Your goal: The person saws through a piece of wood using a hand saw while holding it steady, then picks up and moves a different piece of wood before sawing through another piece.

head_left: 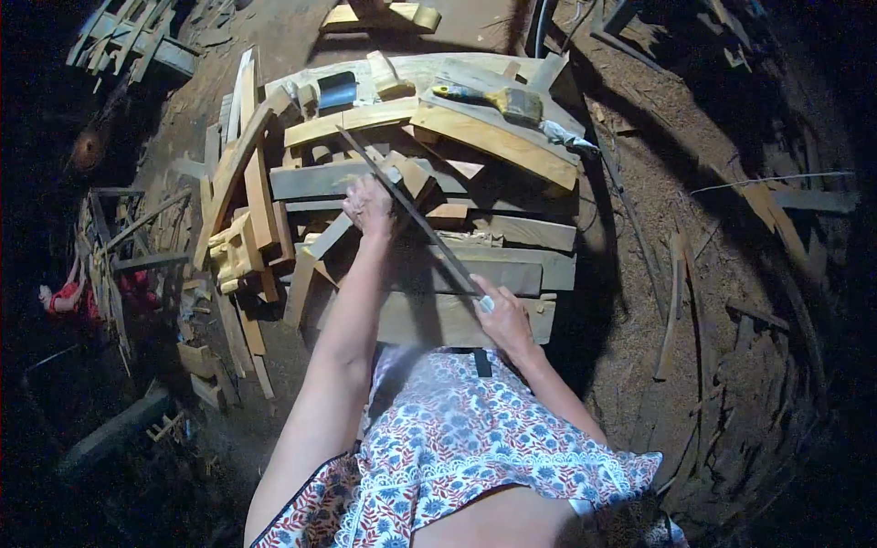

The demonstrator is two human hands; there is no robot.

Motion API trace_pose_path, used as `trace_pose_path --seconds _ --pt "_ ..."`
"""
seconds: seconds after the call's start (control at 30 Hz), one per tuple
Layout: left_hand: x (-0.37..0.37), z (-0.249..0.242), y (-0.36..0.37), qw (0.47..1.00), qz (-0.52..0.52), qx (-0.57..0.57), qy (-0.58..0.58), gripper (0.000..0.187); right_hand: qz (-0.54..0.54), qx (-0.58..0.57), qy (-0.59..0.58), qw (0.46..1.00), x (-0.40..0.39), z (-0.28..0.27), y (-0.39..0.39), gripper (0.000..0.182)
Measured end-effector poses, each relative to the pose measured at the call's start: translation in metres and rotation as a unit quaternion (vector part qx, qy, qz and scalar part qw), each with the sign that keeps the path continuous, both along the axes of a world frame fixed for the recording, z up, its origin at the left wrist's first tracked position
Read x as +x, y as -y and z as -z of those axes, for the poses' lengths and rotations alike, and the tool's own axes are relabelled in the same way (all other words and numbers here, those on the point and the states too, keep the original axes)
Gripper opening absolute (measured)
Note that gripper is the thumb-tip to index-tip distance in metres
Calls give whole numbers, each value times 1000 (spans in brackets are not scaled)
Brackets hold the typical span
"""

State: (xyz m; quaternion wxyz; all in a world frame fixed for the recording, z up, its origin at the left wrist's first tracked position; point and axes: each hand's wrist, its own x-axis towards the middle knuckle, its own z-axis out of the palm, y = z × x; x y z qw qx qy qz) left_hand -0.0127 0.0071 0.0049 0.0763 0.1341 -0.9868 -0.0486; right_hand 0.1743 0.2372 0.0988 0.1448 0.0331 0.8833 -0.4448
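Observation:
My right hand [507, 320] is closed round the handle end of a long, narrow metal blade [416, 215]. The blade slants up and left, passing just right of my left hand and over a short wooden piece. My left hand [368, 206] is closed on this wooden piece [331, 236], which lies slantwise with its lower end toward me. Beside the blade is a pale wood block [414, 177]. Under both hands spreads a bench of weathered planks [493, 274] with gaps between them.
A paintbrush [516, 104], a dark blue-grey blade-like piece [337, 89] and a crumpled tube [568, 137] lie at the bench's far side. Curved boards [498, 142] and stacked wood strips [260, 196] surround the work. Scrap wood [681, 301] litters the dirt floor.

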Motion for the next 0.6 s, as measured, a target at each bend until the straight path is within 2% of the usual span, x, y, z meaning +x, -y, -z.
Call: trace_pose_path --seconds 0.33,0.47,0.6 --pt "0 1 -3 999 -3 -20 -26 18 -7 16 30 999 -12 -1 6 47" --pt "-1 -10 -9 999 -25 -15 -30 21 -16 23 44 999 -12 -21 11 47" --pt "-4 -8 -9 999 -42 -9 9 23 -45 37 35 998 -15 -31 13 52"
